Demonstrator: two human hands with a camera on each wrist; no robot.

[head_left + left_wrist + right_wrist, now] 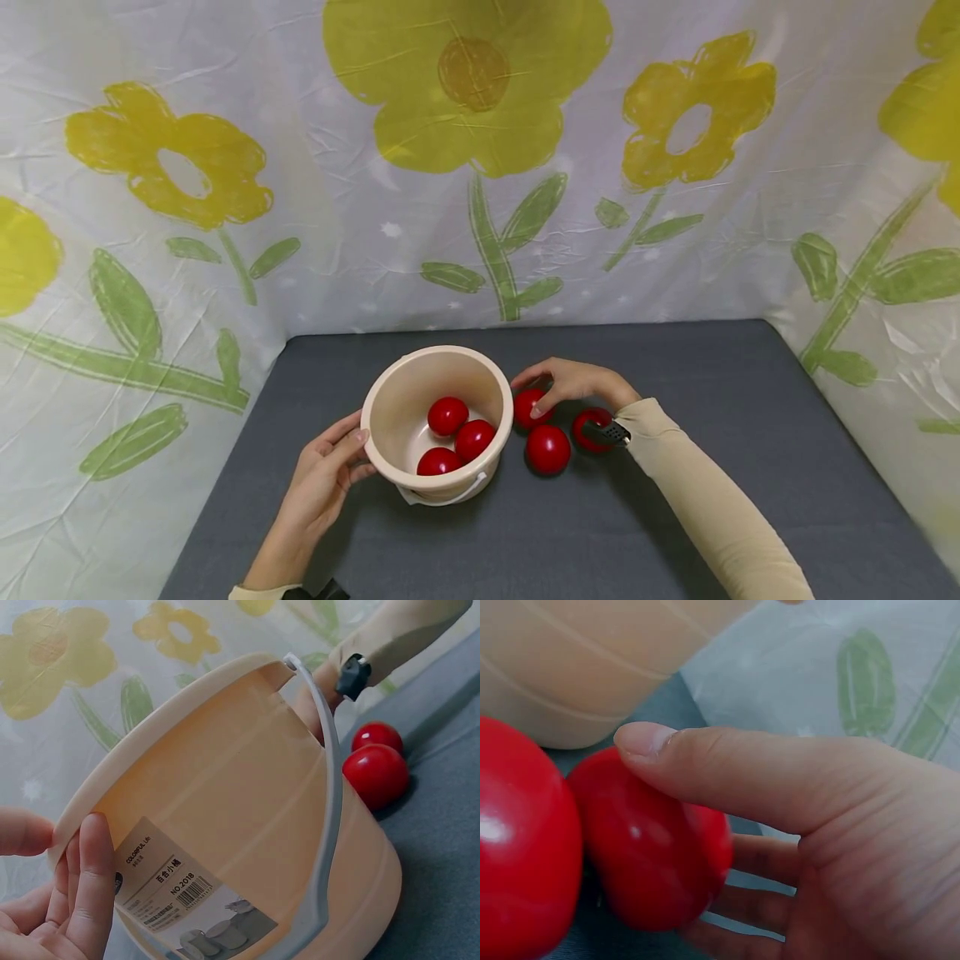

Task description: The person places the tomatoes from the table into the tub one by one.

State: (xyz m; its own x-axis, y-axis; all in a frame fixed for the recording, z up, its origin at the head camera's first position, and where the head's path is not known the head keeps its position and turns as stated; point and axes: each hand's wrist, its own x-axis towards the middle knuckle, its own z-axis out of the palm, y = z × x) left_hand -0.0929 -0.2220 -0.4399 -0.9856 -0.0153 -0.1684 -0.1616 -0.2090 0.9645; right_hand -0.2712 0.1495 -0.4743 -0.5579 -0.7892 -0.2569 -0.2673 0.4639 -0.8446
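Cream plastic bucket (pixel 397 400) sits on the grey cloth-covered table (pixel 675 517), a little left of centre. My left hand (pixel 324 479) is against its left wall, thumb at the rim, fingers lying nearly straight along the side beside the printed label (pixel 174 889); more a steadying touch than a closed grip. Pale handle (pixel 330 825) hangs down the near side. Inside: three glossy red balls (pixel 457 437), bunched toward the near wall.

Just right of the bucket, three more on the table. First red ball (pixel 528 408) lies close by the bucket wall, and my right hand (pixel 577 385) is curled over it, thumb across the top, fingers cupped behind, holding it. Second loose red ball (pixel 547 450) sits nearer me, just beside the first. Third red ball (pixel 592 429) is partly hidden by my right wrist and the black wrist strap (pixel 611 432).

Backdrop: crinkled white sheet with yellow flowers (pixel 465 83).
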